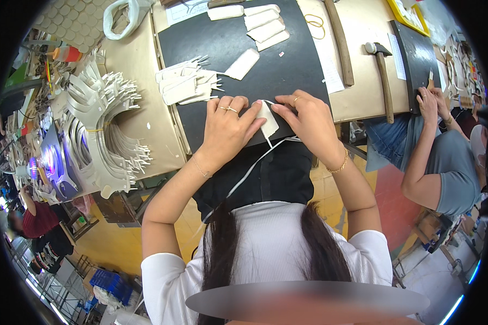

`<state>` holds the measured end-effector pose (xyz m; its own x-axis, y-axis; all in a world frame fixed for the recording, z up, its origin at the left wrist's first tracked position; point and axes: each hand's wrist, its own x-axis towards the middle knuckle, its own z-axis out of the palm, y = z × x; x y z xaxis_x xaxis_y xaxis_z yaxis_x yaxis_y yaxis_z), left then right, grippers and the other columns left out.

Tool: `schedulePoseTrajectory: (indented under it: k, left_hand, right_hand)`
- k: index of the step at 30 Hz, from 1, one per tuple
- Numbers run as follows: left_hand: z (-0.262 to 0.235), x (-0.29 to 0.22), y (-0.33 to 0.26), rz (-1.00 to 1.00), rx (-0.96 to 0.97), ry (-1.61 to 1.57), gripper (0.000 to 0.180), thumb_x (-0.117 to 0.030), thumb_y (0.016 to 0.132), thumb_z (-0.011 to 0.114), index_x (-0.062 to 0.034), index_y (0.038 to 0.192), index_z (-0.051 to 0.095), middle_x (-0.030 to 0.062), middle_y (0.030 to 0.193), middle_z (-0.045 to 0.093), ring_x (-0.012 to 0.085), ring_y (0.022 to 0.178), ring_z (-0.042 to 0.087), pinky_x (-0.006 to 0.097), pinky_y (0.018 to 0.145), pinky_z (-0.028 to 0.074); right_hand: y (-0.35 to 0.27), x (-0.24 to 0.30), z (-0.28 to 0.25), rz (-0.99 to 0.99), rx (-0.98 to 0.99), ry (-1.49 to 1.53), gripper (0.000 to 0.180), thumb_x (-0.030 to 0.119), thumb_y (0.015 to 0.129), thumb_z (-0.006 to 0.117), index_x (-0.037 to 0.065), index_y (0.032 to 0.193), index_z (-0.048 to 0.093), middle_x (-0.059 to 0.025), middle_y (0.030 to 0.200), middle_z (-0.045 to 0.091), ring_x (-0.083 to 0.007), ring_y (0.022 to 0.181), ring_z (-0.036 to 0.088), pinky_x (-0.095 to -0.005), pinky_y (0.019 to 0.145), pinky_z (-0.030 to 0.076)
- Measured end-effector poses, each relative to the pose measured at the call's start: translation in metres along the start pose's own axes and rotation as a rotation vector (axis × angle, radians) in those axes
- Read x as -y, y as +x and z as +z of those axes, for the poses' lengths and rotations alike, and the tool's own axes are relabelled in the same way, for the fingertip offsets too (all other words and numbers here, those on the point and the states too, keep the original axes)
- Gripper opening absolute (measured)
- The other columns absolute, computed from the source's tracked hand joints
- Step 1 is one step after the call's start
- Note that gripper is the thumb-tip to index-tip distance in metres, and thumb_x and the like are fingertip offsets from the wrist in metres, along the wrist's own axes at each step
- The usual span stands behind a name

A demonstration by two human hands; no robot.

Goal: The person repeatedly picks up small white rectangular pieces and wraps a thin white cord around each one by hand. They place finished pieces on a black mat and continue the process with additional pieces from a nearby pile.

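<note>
A small cream piece with a toothed end (269, 122) lies on the black board (238, 59) between my hands. My left hand (229, 127) presses it at its left side, thumb and index finger closed on it. At its top edge runs a thin white strip, which my right hand (310, 123) pinches between thumb and index finger. A length of white strip (250, 172) hangs from beneath the right hand, down across my lap to the left. Just beyond my left hand sits a pile of cream pieces with thin tails (185, 81). A single cream piece (242, 64) lies beside that pile.
Several cream pieces (265, 30) lie at the board's far edge. Left are stacked curved white parts (100, 130) and a white plastic bag (126, 19). Right are a wooden stick (339, 43), a hammer (384, 76), yellow rubber bands (314, 24) and a co-worker's hands (429, 103).
</note>
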<state>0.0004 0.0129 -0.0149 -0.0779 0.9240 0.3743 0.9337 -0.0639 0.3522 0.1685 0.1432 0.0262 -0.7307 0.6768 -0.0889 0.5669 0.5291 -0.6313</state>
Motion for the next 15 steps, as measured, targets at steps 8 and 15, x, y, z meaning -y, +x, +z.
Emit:
schedulePoseTrajectory:
  k: [8,15]
  left_hand:
    - [0.001,-0.008,-0.001,-0.021,0.002,0.069,0.035,-0.031,0.084,0.079,-0.0107,0.112,0.072,0.0031,0.099,0.059,0.0218,0.095,0.056,0.041,0.084,0.039]
    - [-0.002,-0.009,0.002,-0.036,0.024,0.083,0.033,-0.028,0.083,0.081,-0.0113,0.110,0.073,0.0031,0.100,0.060,0.0219,0.096,0.057,0.039,0.084,0.038]
  right_hand:
    - [-0.024,0.011,0.013,-0.053,-0.077,-0.064,0.020,0.006,0.087,0.075,0.009,0.107,0.078,-0.0070,0.083,0.062,-0.0264,0.068,0.066,-0.0367,0.062,0.053]
    - [-0.034,0.009,0.020,-0.127,-0.048,-0.254,0.044,0.004,0.083,0.074,0.015,0.126,0.072,-0.0053,0.088,0.056,-0.0250,0.067,0.067,-0.0376,0.059,0.055]
